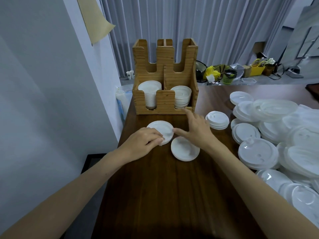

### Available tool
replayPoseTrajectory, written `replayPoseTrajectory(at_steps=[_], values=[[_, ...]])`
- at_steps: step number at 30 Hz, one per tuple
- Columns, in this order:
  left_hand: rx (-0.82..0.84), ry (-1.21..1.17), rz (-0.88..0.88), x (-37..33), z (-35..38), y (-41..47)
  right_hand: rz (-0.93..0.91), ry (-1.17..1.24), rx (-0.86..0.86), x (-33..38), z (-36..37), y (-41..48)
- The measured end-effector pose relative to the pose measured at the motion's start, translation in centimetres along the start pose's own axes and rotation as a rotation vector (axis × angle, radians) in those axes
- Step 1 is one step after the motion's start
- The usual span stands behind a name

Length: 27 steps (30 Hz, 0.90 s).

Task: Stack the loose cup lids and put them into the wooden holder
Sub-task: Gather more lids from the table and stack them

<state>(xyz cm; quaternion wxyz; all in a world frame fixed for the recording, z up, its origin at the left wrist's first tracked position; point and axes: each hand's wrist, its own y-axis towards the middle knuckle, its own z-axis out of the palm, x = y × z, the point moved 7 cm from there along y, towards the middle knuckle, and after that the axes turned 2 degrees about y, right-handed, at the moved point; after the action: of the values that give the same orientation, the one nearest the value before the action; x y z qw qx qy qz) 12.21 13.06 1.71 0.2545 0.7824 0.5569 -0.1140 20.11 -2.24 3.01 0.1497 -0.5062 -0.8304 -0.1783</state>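
Near the left edge of the table [155, 195], the left hand [145, 141] has its fingers curled over the near rim of a white lid [161, 129] and holds it flat. I cannot tell whether this is one lid or a few nested together.

At the far left corner stands the one wooden holder [164, 100]. It has two front compartments. The left stack [149, 95] and the right stack [183, 97] each rise a little above the front wall. The two tall rear compartments show no contents from here.

Just right of the held lid lies a short stack [184, 150], close enough that I cannot tell whether they touch. Above it the right hand [196, 131] is spread and released, grasping nothing, its thumb tip just beside the held lid's rim. Further right sits another short stack [217, 120]. Along the right edge lies a heap [276, 135] too tangled to count — three small lots, then, besides the heap.

The lids look like thin moulded plastic: very light, springy and slick on the wood. They would probably buckle if squeezed across the middle, so it seems best to take them by the rim, thumb opposite fingers — and a stack by its sides.
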Motion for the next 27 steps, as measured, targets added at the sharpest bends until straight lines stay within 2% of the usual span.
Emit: replayPoseTrajectory(at_steps=[3,5,8,11,13,18,20,23,25,27], values=[[0.015,0.004,-0.001,-0.7,0.5,0.5,0.181,0.004,-0.118,-4.0,-1.9,0.1],[0.028,0.013,-0.007,-1.1,0.8,0.9,0.24,-0.064,-0.145,-5.6,-2.4,-0.3],[-0.021,0.01,-0.035,-1.1,0.6,1.4,0.223,-0.154,-0.194,-5.8,-2.8,-1.1],[-0.109,0.01,-0.03,-1.4,0.1,1.5,0.195,-0.1,-0.275,-5.2,-3.9,-1.6],[-0.117,0.018,-0.024,-1.6,0.1,1.6,0.206,-0.14,-0.233,-5.4,-4.2,-1.3],[-0.007,0.138,0.033,-2.0,1.0,1.3,0.297,-0.085,0.116,-7.6,-1.6,-0.9],[0.014,0.194,0.001,-1.7,1.0,1.0,0.278,-0.041,0.101,-7.6,-1.4,-1.1],[-0.038,0.213,-0.071,-1.1,0.4,0.8,0.263,-0.035,-0.02,-7.4,-2.5,-1.5],[-0.098,0.194,-0.109,-1.4,0.0,1.1,0.264,0.135,-0.135,-7.2,-4.0,-2.0],[-0.163,0.127,-0.104,-2.9,-0.3,1.8,0.293,0.568,-0.187,-6.8,-5.2,-2.8]])
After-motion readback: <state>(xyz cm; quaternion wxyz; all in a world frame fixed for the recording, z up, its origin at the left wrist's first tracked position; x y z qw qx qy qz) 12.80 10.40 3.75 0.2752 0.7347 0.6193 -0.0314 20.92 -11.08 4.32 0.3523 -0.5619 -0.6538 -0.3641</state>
